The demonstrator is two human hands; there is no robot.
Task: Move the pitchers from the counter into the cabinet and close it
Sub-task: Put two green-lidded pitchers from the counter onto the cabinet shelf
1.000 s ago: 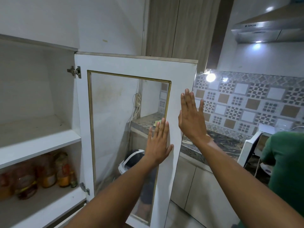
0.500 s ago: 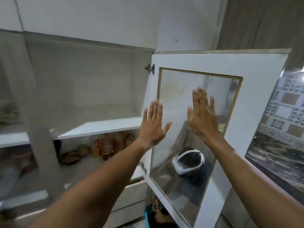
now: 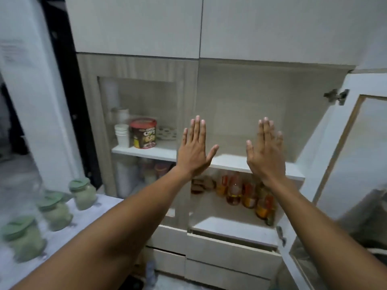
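Head view shows me the cabinet (image 3: 240, 114) open, its door (image 3: 343, 155) swung right, 3 green-lidded pitchers (image 3: 55, 208) waiting on the counter (image 3: 100, 208) at left, left hand (image 3: 193, 151) and right hand (image 3: 265, 151) flat, spread, empty—so I'd reach left next.

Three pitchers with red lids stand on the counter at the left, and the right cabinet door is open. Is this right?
Not quite: in the head view the pitchers have green lids, not red. There are three on the counter at the left, and the right cabinet door is open.
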